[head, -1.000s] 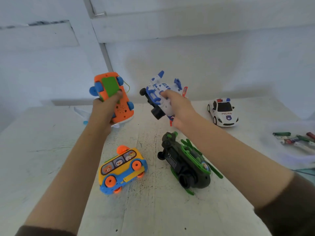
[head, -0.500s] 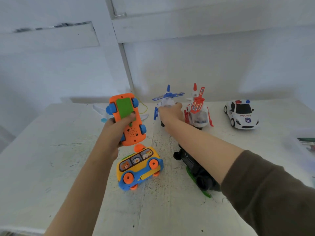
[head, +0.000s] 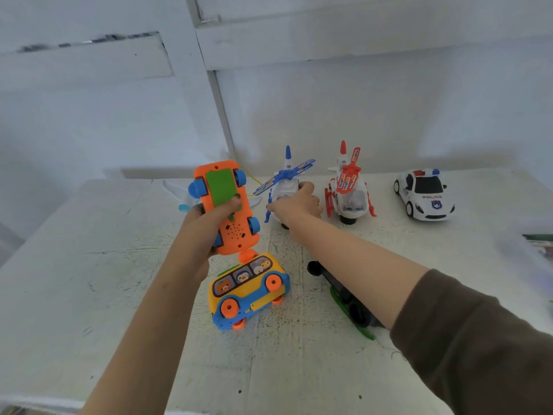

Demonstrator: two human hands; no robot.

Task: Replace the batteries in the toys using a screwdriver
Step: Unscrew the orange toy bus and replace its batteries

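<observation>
Bench (head: 89,295) boards, white and speckled, fill my near view. Closest on them sits a bus (head: 248,290), yellow and blue, its windowed side turned up to me. Just right of it lies a dark toy (head: 356,310) with green parts, mostly hidden under my right forearm. Beyond the bus my left hand (head: 206,223) grips the orange car (head: 230,211), underside toward me, fingers wrapped round its body and thumb pressed on the green hatch (head: 221,187). Behind that hand a white plane (head: 176,190) peeks out on the bench. Farther on, my right hand (head: 299,205) reaches out, fingers curled around the body of the blue helicopter (head: 285,181), which stands upright. A red helicopter (head: 348,190) stands just beside it to the right, and a police car (head: 425,194) sits apart, farther right, near the wall.
</observation>
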